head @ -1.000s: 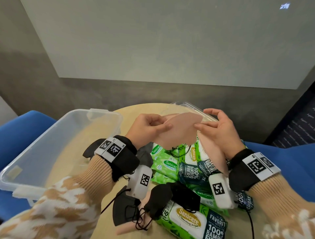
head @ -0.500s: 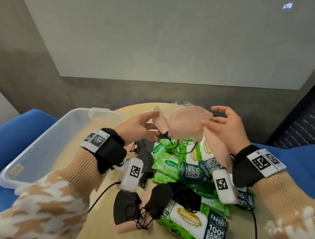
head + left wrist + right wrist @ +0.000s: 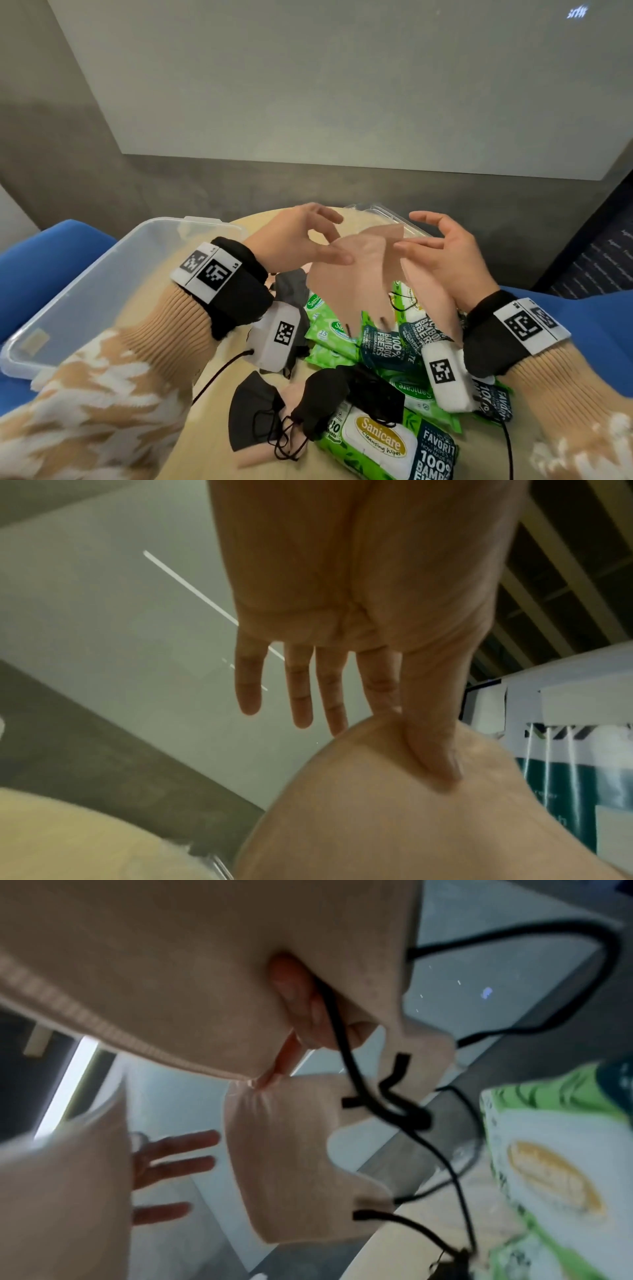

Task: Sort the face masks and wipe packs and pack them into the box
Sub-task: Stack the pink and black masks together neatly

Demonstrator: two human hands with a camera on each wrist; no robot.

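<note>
Both hands hold beige face masks (image 3: 352, 284) with black ear loops above the pile. My left hand (image 3: 337, 255) pinches one mask (image 3: 394, 818) between thumb and forefinger, its other fingers spread. My right hand (image 3: 404, 245) pinches a beige mask (image 3: 171, 961) at its left edge, and that mask hangs down towards the wrist. Green Sanicare wipe packs (image 3: 383, 442) lie heaped on the round table below. Black masks (image 3: 253, 414) lie at the front. The clear plastic box (image 3: 164, 222) stands on the left with nothing in it.
A clear lid (image 3: 376, 212) lies behind the hands at the table's far edge. Another beige mask (image 3: 260, 455) peeks out under the black ones. Blue chairs (image 3: 51, 246) flank the table. A grey wall runs behind.
The hands held one beige mask stretched between them; now the masks hang lower and more upright. My left hand has moved up and right, with its free fingers spread.
</note>
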